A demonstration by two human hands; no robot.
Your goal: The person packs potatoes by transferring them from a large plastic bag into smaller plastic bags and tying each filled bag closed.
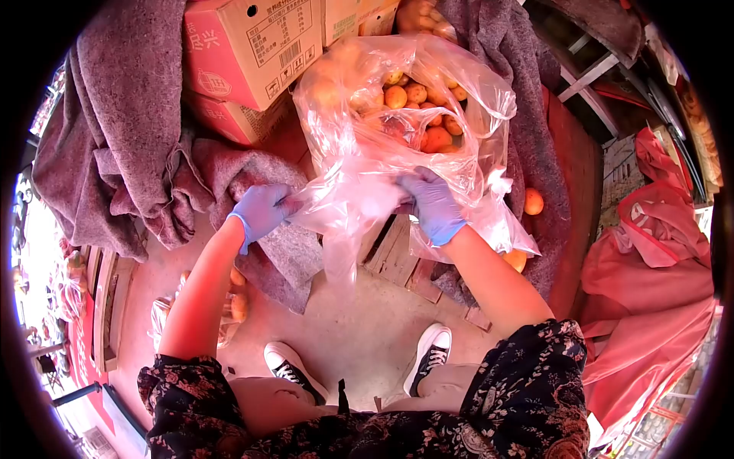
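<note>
A large clear plastic bag (478, 99) lies open-mouthed in front of me, with several orange fruits (417, 93) showing through its opening. My left hand (262, 212), in a thin bluish glove, pinches a gathered edge of the plastic on the left. On the other side my right hand (434, 205), gloved alike, is closed on the plastic near the bag's front. Between both hands the plastic is bunched and hangs down in a loose flap. Glare on it hides part of what lies beneath.
Stacked cardboard boxes (252, 53) stand at the back left beside a grey-purple blanket (126, 115). Single fruits (534, 201) lie right of the bag. A bagged bundle (235, 302) sits on the floor (367, 321) at left. Red cloth (642, 283) drapes at right.
</note>
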